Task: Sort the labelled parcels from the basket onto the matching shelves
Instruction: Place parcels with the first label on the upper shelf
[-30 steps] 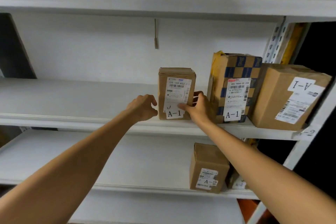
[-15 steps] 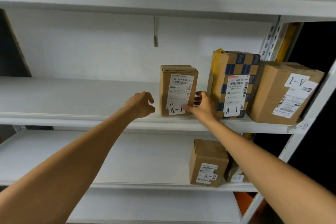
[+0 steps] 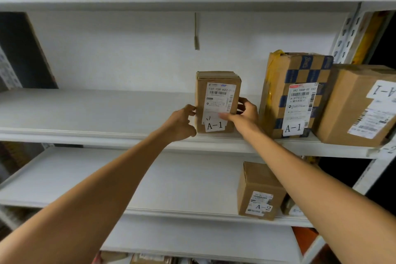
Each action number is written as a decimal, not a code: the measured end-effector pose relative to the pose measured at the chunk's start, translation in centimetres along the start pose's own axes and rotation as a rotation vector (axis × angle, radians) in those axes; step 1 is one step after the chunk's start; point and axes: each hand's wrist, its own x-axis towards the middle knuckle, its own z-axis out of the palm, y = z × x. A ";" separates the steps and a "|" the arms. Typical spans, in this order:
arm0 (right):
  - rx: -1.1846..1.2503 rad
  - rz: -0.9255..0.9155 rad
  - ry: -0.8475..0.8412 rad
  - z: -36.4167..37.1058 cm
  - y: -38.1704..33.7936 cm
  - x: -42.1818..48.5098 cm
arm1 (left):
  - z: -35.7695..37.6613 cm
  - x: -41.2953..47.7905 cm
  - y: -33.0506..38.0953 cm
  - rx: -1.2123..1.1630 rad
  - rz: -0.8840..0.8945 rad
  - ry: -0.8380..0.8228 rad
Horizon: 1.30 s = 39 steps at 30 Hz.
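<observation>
Standing upright on the upper shelf (image 3: 85, 113), the small brown A-1 parcel (image 3: 217, 83) sits between both hands, its labels facing near. The left hand (image 3: 181, 123) curls its fingers against the parcel's left edge. The right hand (image 3: 244, 117) grips the right side, with its thumb laid across the front label. Just right stands a blue-checkered A-1 box (image 3: 295, 70), touching a larger brown carton (image 3: 353, 109) at the far right. On the lower shelf (image 3: 128, 178) sits an A-2 box (image 3: 259, 180). A cord (image 3: 196, 32) hangs against the back wall.
</observation>
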 end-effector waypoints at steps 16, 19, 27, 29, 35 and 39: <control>-0.489 0.048 0.136 -4.5 -1.1 -2.8 | 5.3 1.7 4.5 -0.059 0.060 0.041; -0.501 0.040 0.148 -4.9 -1.3 -3.9 | 5.3 2.0 4.7 0.002 0.079 0.020; -0.828 -0.263 -0.071 -2.9 -3.0 -6.3 | 1.9 1.1 1.7 0.228 0.085 0.046; -0.828 -0.268 -0.238 -0.9 -3.7 -6.3 | 0.5 0.2 0.2 0.326 0.097 0.073; -0.795 -0.351 -0.595 7.7 -5.2 -7.0 | -4.8 -4.3 -5.8 0.534 -0.027 0.090; -0.768 -0.475 -0.853 14.7 -6.4 -8.5 | -9.2 -9.5 -10.7 0.574 -0.221 0.115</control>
